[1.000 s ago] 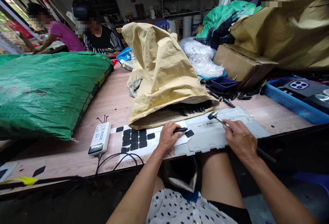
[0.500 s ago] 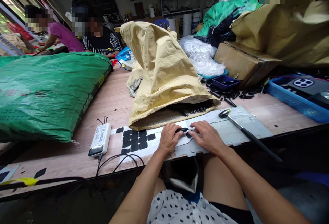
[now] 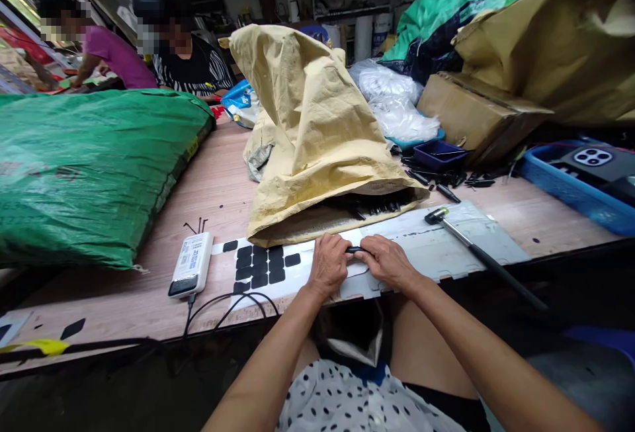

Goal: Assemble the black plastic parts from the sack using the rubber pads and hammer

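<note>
My left hand (image 3: 328, 264) is closed on one end of a small black pen-shaped part (image 3: 354, 249), held level just above the work board. My right hand (image 3: 387, 261) pinches the part's other end, its fingertips almost meeting the left ones. Fingers cover most of the part, and whatever lies under the right fingertips is hidden. Left of the hands, a white sheet (image 3: 303, 274) carries rows of black rounded-square pieces (image 3: 259, 268). Just beyond the hands, the mouth of a tan paper sack (image 3: 307, 147) gapes, with many similar black parts inside.
A hammer (image 3: 466, 241) lies across the grey board (image 3: 496, 240) on the right. On the left are a white power bank (image 3: 192, 260) with cables and a bulging green sack (image 3: 99, 174). A blue tray (image 3: 585, 204) and cardboard box (image 3: 489, 114) stand right. Two people sit across the table.
My right hand has moved left and closed on the black part. The black square seen at its fingertips before is now out of sight. My left hand keeps its hold.
</note>
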A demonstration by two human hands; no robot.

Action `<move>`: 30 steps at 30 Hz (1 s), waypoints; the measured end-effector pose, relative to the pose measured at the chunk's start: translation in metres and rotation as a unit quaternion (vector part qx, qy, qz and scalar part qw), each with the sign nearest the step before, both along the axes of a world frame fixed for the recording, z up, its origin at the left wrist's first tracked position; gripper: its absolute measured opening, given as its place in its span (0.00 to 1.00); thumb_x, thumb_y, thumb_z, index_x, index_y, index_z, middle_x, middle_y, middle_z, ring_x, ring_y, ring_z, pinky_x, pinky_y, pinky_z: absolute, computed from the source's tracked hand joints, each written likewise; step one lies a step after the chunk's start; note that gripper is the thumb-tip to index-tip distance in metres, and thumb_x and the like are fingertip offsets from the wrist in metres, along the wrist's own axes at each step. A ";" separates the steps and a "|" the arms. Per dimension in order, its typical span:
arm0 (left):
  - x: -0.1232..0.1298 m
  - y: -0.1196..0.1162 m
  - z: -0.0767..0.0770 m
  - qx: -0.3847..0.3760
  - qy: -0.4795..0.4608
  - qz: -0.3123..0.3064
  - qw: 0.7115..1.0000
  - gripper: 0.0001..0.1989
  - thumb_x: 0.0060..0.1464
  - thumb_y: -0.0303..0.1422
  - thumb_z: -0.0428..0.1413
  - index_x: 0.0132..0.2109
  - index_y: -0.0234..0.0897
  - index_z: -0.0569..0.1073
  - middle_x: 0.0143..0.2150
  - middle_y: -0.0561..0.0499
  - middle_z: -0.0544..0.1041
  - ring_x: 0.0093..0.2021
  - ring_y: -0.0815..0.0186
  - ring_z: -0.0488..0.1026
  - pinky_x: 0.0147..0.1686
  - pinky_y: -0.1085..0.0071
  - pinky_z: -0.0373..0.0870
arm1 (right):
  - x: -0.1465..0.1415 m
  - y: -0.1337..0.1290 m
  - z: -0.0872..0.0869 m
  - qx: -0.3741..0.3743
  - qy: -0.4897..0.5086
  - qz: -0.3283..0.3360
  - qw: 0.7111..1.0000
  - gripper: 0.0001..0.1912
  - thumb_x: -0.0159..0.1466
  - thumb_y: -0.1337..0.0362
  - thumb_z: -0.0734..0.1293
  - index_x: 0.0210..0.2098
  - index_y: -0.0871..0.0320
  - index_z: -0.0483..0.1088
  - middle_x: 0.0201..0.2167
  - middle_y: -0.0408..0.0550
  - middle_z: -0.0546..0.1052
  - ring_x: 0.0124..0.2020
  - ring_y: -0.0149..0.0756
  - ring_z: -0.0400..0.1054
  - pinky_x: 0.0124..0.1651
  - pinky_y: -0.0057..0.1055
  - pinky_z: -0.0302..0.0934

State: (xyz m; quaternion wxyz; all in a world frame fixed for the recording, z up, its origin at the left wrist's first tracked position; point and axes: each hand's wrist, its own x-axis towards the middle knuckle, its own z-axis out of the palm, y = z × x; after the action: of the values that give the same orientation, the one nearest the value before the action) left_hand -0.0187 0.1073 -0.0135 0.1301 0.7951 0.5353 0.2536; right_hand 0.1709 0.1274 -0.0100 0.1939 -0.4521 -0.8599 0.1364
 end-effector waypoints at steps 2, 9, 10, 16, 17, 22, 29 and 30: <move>-0.001 0.000 0.001 -0.006 -0.019 -0.004 1.000 0.07 0.66 0.32 0.52 0.44 0.40 0.75 0.40 0.49 0.76 0.46 0.58 0.66 0.49 0.59 0.60 | 0.003 0.002 0.002 -0.019 0.014 0.003 1.000 0.14 0.72 0.58 0.60 0.30 0.54 0.64 0.30 0.45 0.72 0.36 0.38 0.63 0.41 0.32 0.54; -0.003 0.001 0.005 -0.028 -0.047 -0.008 0.998 0.14 0.70 0.36 0.47 0.45 0.41 0.77 0.40 0.51 0.78 0.46 0.59 0.66 0.51 0.58 0.57 | 0.011 0.001 0.009 -0.017 0.048 0.033 0.998 0.09 0.68 0.57 0.66 0.36 0.55 0.65 0.33 0.45 0.72 0.36 0.37 0.63 0.41 0.32 0.56; -0.003 0.001 0.006 -0.030 -0.043 -0.010 0.999 0.14 0.70 0.36 0.46 0.44 0.41 0.77 0.40 0.51 0.78 0.46 0.59 0.66 0.51 0.58 0.57 | 0.010 0.000 0.009 -0.007 0.044 0.037 0.998 0.09 0.68 0.58 0.66 0.36 0.55 0.65 0.34 0.46 0.72 0.37 0.37 0.64 0.41 0.32 0.57; -0.003 0.001 0.006 -0.035 -0.037 -0.015 0.999 0.16 0.71 0.37 0.44 0.44 0.41 0.76 0.40 0.51 0.79 0.45 0.59 0.66 0.50 0.58 0.57 | 0.006 0.001 0.005 0.024 0.010 0.030 0.999 0.10 0.72 0.57 0.62 0.37 0.55 0.66 0.35 0.48 0.74 0.40 0.40 0.65 0.44 0.34 0.57; -0.003 0.001 0.006 -0.035 -0.039 -0.014 0.999 0.16 0.71 0.37 0.44 0.44 0.41 0.76 0.40 0.51 0.79 0.45 0.59 0.66 0.50 0.58 0.57 | 0.005 0.001 0.004 0.027 0.005 0.027 0.999 0.10 0.72 0.57 0.62 0.36 0.55 0.66 0.35 0.48 0.74 0.40 0.39 0.65 0.44 0.34 0.57; -0.004 0.004 0.003 -0.050 -0.041 -0.023 0.998 0.16 0.70 0.37 0.45 0.41 0.41 0.76 0.39 0.52 0.79 0.44 0.60 0.67 0.49 0.58 0.56 | 0.004 0.002 0.001 0.047 -0.015 0.035 0.998 0.12 0.72 0.58 0.62 0.33 0.55 0.67 0.33 0.47 0.74 0.37 0.38 0.64 0.40 0.33 0.55; -0.006 0.006 0.003 -0.075 -0.063 -0.031 0.995 0.15 0.69 0.36 0.47 0.40 0.42 0.77 0.39 0.52 0.80 0.45 0.60 0.68 0.49 0.58 0.57 | 0.004 0.002 -0.002 0.028 0.014 0.036 0.999 0.14 0.71 0.57 0.62 0.30 0.55 0.67 0.31 0.46 0.74 0.36 0.37 0.65 0.40 0.32 0.54; -0.006 0.006 0.004 -0.077 -0.068 -0.026 0.994 0.15 0.69 0.36 0.47 0.40 0.42 0.77 0.39 0.52 0.80 0.45 0.60 0.68 0.49 0.59 0.58 | 0.004 0.003 -0.002 0.022 0.025 0.033 0.999 0.14 0.71 0.56 0.62 0.31 0.55 0.67 0.31 0.46 0.74 0.36 0.37 0.65 0.40 0.32 0.54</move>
State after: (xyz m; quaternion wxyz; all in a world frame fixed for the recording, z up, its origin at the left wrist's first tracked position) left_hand -0.0244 0.1132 -0.0097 0.2335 0.7776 0.5220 0.2613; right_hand 0.1753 0.1300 -0.0117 0.2209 -0.4155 -0.8719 0.1353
